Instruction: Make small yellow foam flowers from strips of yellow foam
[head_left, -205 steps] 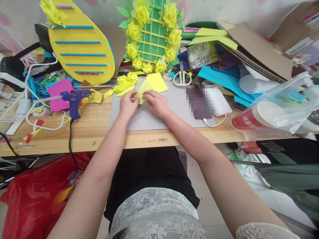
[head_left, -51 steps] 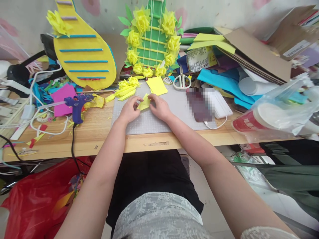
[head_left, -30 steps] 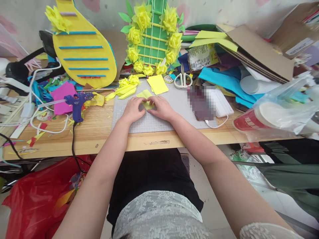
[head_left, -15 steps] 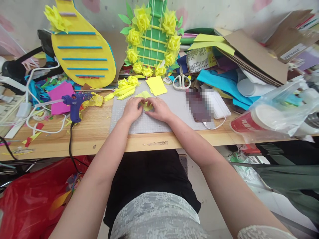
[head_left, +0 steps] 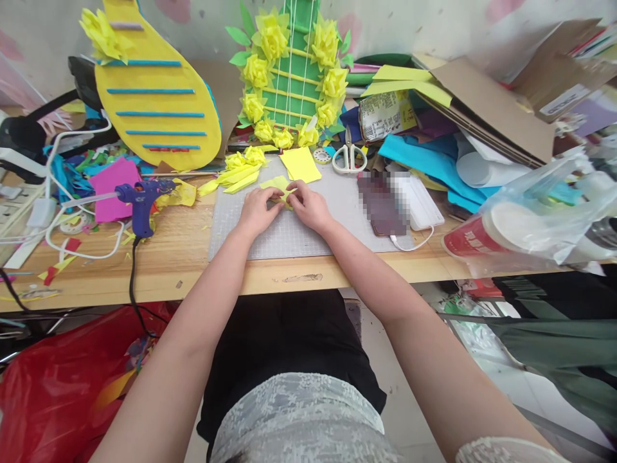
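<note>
Both hands meet over the grey cutting mat (head_left: 284, 241), around a small piece of yellow crepe paper (head_left: 277, 184). My left hand (head_left: 260, 209) pinches the paper's near left edge between thumb and fingers. From the other side, my right hand (head_left: 309, 204) has its bent fingertips on the same paper, which they partly cover. Just beyond lies a stack of yellow paper squares (head_left: 301, 165). Left of it are folded yellow paper strips and petals (head_left: 241, 175). White-handled scissors (head_left: 349, 159) rest at the mat's far right edge.
A blue glue gun (head_left: 142, 206) with its cable stands at left. At right are a phone (head_left: 380, 212), a white power bank (head_left: 427, 206) and a bagged red cup (head_left: 475, 235). Behind stand a yellow cutout (head_left: 159, 122) and a green, flower-trimmed one (head_left: 301, 83). Cardboard (head_left: 496, 103) is piled at right.
My right fingers have shifted up and over the yellow paper, hiding more of its right side. My left hand has barely moved. The whole view has slid slightly.
</note>
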Demonstrator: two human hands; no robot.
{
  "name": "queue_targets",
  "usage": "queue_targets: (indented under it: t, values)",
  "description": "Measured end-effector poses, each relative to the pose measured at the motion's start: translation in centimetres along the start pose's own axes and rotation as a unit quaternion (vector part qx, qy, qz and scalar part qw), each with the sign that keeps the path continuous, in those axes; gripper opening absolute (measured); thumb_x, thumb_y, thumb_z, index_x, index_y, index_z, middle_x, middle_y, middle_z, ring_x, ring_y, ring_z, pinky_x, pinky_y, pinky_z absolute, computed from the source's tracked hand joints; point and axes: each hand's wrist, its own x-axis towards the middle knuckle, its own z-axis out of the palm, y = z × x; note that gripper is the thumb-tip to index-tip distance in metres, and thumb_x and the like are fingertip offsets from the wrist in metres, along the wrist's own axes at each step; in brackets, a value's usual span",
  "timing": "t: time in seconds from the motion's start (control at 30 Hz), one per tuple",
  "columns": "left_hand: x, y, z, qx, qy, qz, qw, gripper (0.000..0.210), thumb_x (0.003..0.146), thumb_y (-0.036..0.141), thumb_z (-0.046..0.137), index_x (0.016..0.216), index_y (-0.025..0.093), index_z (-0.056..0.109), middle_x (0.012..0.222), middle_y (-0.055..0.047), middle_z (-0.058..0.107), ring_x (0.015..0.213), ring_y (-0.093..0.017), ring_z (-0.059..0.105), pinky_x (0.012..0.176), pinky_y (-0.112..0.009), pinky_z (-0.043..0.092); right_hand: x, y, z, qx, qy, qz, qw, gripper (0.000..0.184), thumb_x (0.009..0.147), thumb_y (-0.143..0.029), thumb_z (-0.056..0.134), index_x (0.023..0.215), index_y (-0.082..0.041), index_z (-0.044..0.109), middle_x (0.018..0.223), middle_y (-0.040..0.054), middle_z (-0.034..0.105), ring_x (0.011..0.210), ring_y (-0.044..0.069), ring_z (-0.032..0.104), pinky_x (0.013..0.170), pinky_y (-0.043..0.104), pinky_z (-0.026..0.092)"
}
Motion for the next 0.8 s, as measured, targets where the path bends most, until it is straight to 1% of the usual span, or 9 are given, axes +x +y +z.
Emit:
queue_targets:
  t: [0.1, 0.23, 0.33, 0.43, 0.63, 0.8]
  values:
    - [0.3, 0.0, 0.2, -0.015, 0.004, -0.014, 1.0, 0.019, 0.082, 0.024, 0.059, 0.099, 0.02, 0.068, 0.098, -0.005, 0.074, 0.097, -0.022, 0.064, 0.093, -0.038, 0.046, 0.2, 0.2, -0.1, 0.035, 0.006, 0.011, 0.999, 0.026, 0.085, -0.024, 0.041, 0.11, -0.023, 0.05, 0.098, 0.0015, 0.071, 0.083, 0.016, 0.065, 0.082, 0.034, 0.048]
    - [0.5, -0.1, 0.7, -0.04, 0.021, -0.039, 0.998, 0.019, 0.081, 0.022, 0.058, 0.098, 0.02, 0.068, 0.093, -0.004, 0.073, 0.092, -0.021, 0.064, 0.089, -0.037, 0.047, 0.1, -0.1, -0.1, 0.057, 0.006, 0.012, 0.998, 0.026, 0.081, -0.027, 0.051, 0.106, -0.022, 0.049, 0.102, 0.002, 0.068, 0.078, 0.014, 0.064, 0.078, 0.032, 0.049]
    - [0.7, -0.1, 1.0, -0.047, 0.028, -0.058, 0.997, 0.021, 0.079, 0.019, 0.059, 0.098, 0.02, 0.067, 0.09, -0.003, 0.073, 0.09, -0.02, 0.064, 0.089, -0.036, 0.047, 0.0, -0.1, 0.1, 0.049, -0.002, 0.005, 0.999, 0.029, 0.079, -0.026, 0.054, 0.107, -0.022, 0.048, 0.103, 0.0025, 0.066, 0.077, 0.013, 0.063, 0.076, 0.031, 0.049]
    - [0.7, 0.2, 1.0, -0.042, 0.027, -0.071, 0.996, 0.022, 0.078, 0.017, 0.059, 0.099, 0.02, 0.067, 0.089, -0.003, 0.072, 0.089, -0.02, 0.064, 0.088, -0.036, 0.046, 0.0, 0.0, 0.4, 0.015, 0.002, -0.002, 1.0, 0.03, 0.077, -0.019, 0.051, 0.107, -0.022, 0.048, 0.104, 0.0033, 0.065, 0.078, 0.013, 0.062, 0.078, 0.031, 0.048]
    - [0.6, 0.8, 0.9, 0.022, 0.045, -0.065, 0.997, 0.023, 0.078, 0.016, 0.058, 0.099, 0.02, 0.065, 0.088, -0.004, 0.072, 0.098, -0.024, 0.06, 0.092, -0.039, 0.043, 0.1, 0.1, 0.7, -0.019, 0.01, -0.017, 1.0, 0.03, 0.076, -0.017, 0.049, 0.106, -0.021, 0.048, 0.102, 0.0042, 0.065, 0.079, 0.014, 0.06, 0.077, 0.031, 0.047]
    - [0.6, 0.6, 1.1, 0.036, 0.05, -0.053, 0.997, 0.022, 0.077, 0.016, 0.056, 0.098, 0.022, 0.063, 0.085, -0.003, 0.071, 0.097, -0.025, 0.059, 0.091, -0.04, 0.043, -0.1, -0.1, 0.4, -0.017, -0.007, -0.027, 0.999, 0.031, 0.075, -0.017, 0.05, 0.105, -0.021, 0.049, 0.101, 0.0044, 0.065, 0.081, 0.015, 0.06, 0.077, 0.032, 0.048]
